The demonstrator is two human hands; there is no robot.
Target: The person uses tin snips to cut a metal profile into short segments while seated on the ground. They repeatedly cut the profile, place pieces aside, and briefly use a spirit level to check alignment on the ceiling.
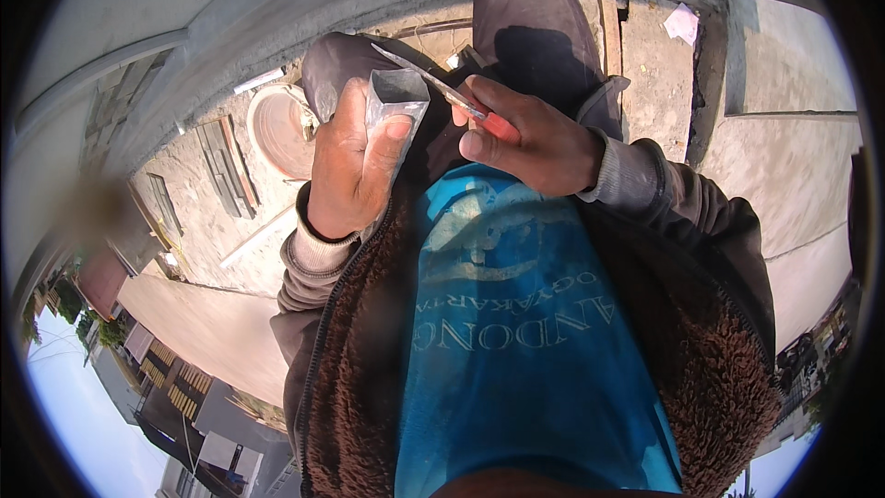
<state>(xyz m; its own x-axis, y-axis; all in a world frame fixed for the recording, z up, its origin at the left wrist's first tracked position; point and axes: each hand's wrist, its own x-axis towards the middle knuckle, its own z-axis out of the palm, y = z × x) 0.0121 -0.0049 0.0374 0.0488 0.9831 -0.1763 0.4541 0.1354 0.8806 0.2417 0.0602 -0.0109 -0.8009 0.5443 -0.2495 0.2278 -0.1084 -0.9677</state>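
My left hand (355,166) is wrapped around a short hollow metal tube (396,90), grey, with its squarish open end turned up. My thumb presses on the side facing me. In my right hand (539,143) is a red-handled tool (499,126) with a long, thin metal blade, gripped between thumb and fingers. Its blade slants up to the left, passing close above the tube's open end; whether they touch I cannot tell. Both hands are in front of my blue shirt (516,314), near my bent knees.
A round, pale basin (279,134) with a dirty inside stands left of my knees. Grey strips (224,166) lie beyond it on the concrete. At the upper right lies a pinkish paper scrap (682,24). A pale wall (784,175) runs along the right.
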